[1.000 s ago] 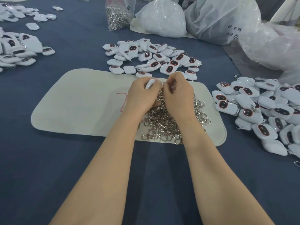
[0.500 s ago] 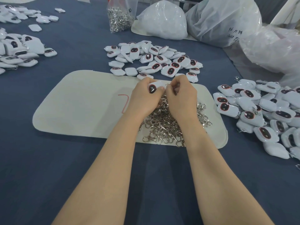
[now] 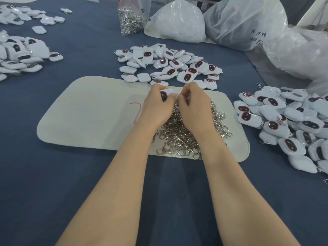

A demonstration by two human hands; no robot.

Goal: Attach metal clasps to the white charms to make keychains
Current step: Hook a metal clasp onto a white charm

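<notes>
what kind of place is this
Probably a small assembly workshop: piles of identical charms, a heap of loose clasps on a mat, and bulk plastic bags behind.

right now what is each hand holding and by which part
The left hand pinches a white charm by its edges. The right hand pinches a metal clasp near its ring; exact grip is hidden.

Open room is lying on the left half of the pale mat (image 3: 85, 114) and on the bare blue cloth (image 3: 53, 183) nearer the person. The clasp heap (image 3: 179, 137) is crowding the mat's right half. Charm piles are blocking the far edge (image 3: 168, 64), the right (image 3: 284, 125) and the far left (image 3: 19, 55). Plastic bags (image 3: 245, 22) are walling off the back, seemingly touching one another.
</notes>
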